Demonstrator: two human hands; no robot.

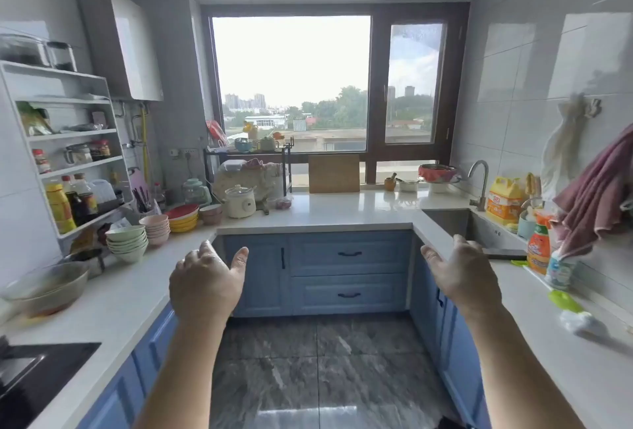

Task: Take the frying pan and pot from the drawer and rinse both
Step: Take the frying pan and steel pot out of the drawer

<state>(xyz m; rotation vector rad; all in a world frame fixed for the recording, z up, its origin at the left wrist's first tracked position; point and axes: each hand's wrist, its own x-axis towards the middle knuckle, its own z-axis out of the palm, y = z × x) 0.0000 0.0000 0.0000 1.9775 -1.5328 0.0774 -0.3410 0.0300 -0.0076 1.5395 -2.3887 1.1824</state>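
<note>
Two blue drawers face me under the far counter, the upper drawer and the lower drawer, both closed, each with a dark handle. No frying pan or pot shows. My left hand and my right hand are raised in front of me, palms inward, fingers apart, holding nothing, well short of the drawers. The steel sink with its faucet is set in the right counter, just beyond my right hand.
Stacked bowls and plates, a glass bowl and a shelf rack crowd the left counter. A black cooktop is at lower left. Detergent bottles and a pink towel line the right side. Grey tiled floor lies between cabinets.
</note>
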